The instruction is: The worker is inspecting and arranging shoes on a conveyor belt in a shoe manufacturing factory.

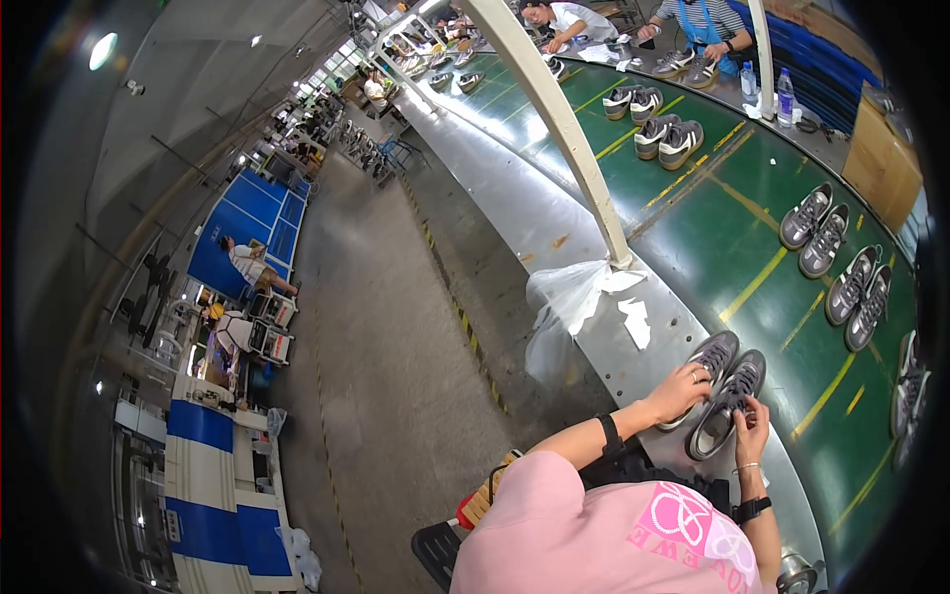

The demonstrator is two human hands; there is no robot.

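A pair of grey sneakers with pale side stripes stands before me on the metal ledge, beside the green conveyor belt. My left hand (681, 391) has its fingers curled over the left sneaker (719, 348), partly hiding its collar. Fingers of my right hand (753, 428) are bent against the laced side of the right sneaker (714, 428), close to its opening. The fingertips of both hands are small in view, so whether they pinch a lace is hard to see. Dark laces cross the right sneaker's front.
The green belt (762, 252) carries several more pairs of sneakers (813, 230). A white post (584, 163) rises from the ledge, with a clear plastic bag (564, 307) and white paper scraps (635, 322) around its foot. Bottles (785, 97) and co-workers (708, 35) are across the belt.
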